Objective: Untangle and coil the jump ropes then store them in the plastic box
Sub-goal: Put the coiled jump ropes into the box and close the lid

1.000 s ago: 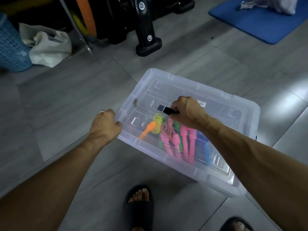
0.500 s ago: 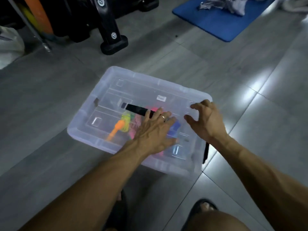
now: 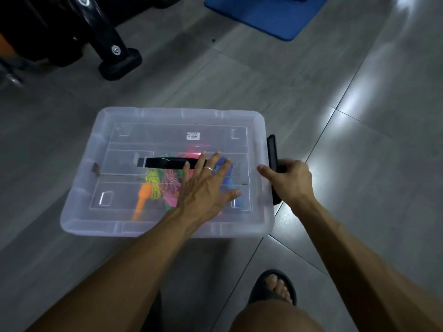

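Translucent plastic blurs most of what lies in the box (image 3: 165, 226): through its closed lid (image 3: 167, 140) the ropes (image 3: 165, 185) show only as smeared colour, a yellow-green bundle, a pink and a speckled coil, an orange handle (image 3: 141, 202) pointing toward the near wall, and a patch of blue half covered by the left hand (image 3: 203, 188). How neatly they are coiled cannot be made out. The black handle (image 3: 165, 162) on top of the lid runs under the left fingertips, so its right end is hidden.

That hand lies flat on the lid, fingers straight and spread wide, the thumb stretched out to the right; a ring sits on one finger. It grips nothing.

The right hand (image 3: 287, 180) is at the box's right end, its fingers curled round the black latch (image 3: 272, 149), with the thumb pointing left over the lid's edge. The latch's lower part is hidden behind the hand, and whether it is clipped fully home cannot be told.

The box stands on grey floor tiles (image 3: 359, 164). Cut off at the top edge are a blue mat (image 3: 263, 13) and the black foot of some equipment (image 3: 119, 61). At the bottom, a sandalled foot (image 3: 275, 288) shows, partly covered by a knee.
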Available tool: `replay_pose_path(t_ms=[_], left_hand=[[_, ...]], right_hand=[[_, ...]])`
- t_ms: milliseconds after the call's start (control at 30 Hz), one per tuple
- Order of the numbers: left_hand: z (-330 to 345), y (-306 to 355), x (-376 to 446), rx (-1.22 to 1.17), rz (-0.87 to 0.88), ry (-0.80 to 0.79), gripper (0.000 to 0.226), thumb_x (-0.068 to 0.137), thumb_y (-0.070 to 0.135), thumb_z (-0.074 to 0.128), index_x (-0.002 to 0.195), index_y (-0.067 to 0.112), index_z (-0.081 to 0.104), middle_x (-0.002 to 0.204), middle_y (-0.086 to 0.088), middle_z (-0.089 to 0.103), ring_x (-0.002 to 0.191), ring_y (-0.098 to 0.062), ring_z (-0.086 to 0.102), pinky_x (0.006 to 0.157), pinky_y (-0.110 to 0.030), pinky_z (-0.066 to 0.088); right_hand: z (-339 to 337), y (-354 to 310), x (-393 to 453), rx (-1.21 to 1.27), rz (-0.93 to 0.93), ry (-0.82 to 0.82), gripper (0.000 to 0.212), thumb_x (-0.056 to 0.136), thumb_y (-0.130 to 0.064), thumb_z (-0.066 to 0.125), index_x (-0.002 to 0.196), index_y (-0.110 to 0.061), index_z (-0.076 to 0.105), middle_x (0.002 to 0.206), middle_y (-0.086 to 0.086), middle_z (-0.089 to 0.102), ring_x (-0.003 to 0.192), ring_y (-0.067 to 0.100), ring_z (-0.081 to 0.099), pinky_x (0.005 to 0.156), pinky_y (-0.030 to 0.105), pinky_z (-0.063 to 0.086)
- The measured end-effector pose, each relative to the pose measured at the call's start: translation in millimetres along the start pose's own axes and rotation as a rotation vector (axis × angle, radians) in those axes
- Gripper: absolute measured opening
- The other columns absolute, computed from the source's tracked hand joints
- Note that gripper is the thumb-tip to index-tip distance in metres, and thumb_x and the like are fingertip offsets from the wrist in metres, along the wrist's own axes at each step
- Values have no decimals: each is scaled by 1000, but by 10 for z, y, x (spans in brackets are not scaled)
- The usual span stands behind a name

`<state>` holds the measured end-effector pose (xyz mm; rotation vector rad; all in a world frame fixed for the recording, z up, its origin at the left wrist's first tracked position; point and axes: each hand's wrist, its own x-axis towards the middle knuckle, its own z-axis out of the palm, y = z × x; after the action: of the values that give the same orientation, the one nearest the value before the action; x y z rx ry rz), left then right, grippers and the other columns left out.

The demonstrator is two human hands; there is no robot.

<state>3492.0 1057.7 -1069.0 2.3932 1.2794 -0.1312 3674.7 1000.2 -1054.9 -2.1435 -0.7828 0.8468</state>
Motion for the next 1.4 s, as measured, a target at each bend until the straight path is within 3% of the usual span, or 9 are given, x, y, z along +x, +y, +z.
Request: replay_pose_path(t_ms=[200, 433, 600, 800, 933, 1033, 1100, 1233, 1400], left_hand=[[5, 35, 40, 19, -10, 20, 77, 88, 66, 39, 150, 33, 9, 160, 7, -4, 147, -18, -11, 117, -51, -5], [-7, 28, 31, 46, 5, 16, 76, 88, 67, 34, 151, 33, 6, 160, 6, -5, 147, -19, -11, 117, -50, -4], [-117, -219, -158, 24, 81, 134, 64, 95, 51, 40, 149, 22, 24, 159, -1, 16, 147, -20, 6, 119, -41, 4], [-292, -1209, -649, 5, -190, 352, 58, 88, 39, 41, 137, 8, 45, 141, -15, 45, 135, -33, 36, 111, -46, 29], [-464, -1837, -847, -57, -448, 436, 67, 88, 46, 53, 140, 7, 37, 140, -16, 40, 130, -35, 38, 108, -43, 30], [-566, -2057, -849, -338, -646, 389, 101, 75, 57, 69, 148, 12, 17, 151, -11, 27, 137, -29, 29, 109, -37, 30], [-595, -2136, -808, -625, -743, 260, 99, 71, 57, 73, 146, 14, 24, 145, -6, 40, 129, -24, 44, 98, -28, 38], [-561, -2240, -773, -696, -691, 289, 71, 52, 68, 77, 101, 20, 59, 105, 1, 63, 91, -14, 63, 79, -27, 53], [-545, -2128, -804, -414, -559, 551, 52, 71, 52, 75, 109, 23, 54, 109, -2, 41, 105, -13, 42, 85, -24, 40]], right_hand=[[38, -54, 92, -227, -88, 113, 29, 77, -37, 70, 73, -9, 67, 67, 6, 66, 53, 11, 57, 35, 14, 34], [86, -111, 87, -412, -184, 193, 24, 75, -30, 63, 70, -6, 63, 73, 13, 64, 68, 32, 56, 59, 26, 39], [253, -262, -18, -622, -428, 198, 44, 84, -40, 62, 115, -10, 58, 110, 11, 54, 100, 30, 51, 80, 40, 45], [1112, -835, -151, -640, -781, -168, 62, 83, -50, 60, 131, -12, 50, 130, 12, 50, 117, 33, 45, 92, 43, 41], [1638, -1031, -237, -799, -794, -386, 90, 76, -74, 49, 147, -25, 25, 158, 5, 16, 145, 30, 12, 115, 50, 17], [1791, -1018, -259, -836, -730, -421, 100, 69, -82, 45, 150, -33, 13, 160, 0, -6, 147, 28, -9, 116, 57, 0], [1804, -1004, -262, -823, -723, -421, 100, 68, -83, 44, 150, -35, 12, 160, -1, -8, 146, 27, -11, 116, 57, -2], [1811, -996, -260, -825, -722, -411, 100, 67, -83, 43, 150, -35, 13, 160, 0, -9, 146, 27, -13, 116, 56, -5], [1829, -988, -266, -811, -728, -391, 106, 59, -87, 31, 149, -36, 13, 160, 0, -8, 146, 26, -14, 114, 54, -8]])
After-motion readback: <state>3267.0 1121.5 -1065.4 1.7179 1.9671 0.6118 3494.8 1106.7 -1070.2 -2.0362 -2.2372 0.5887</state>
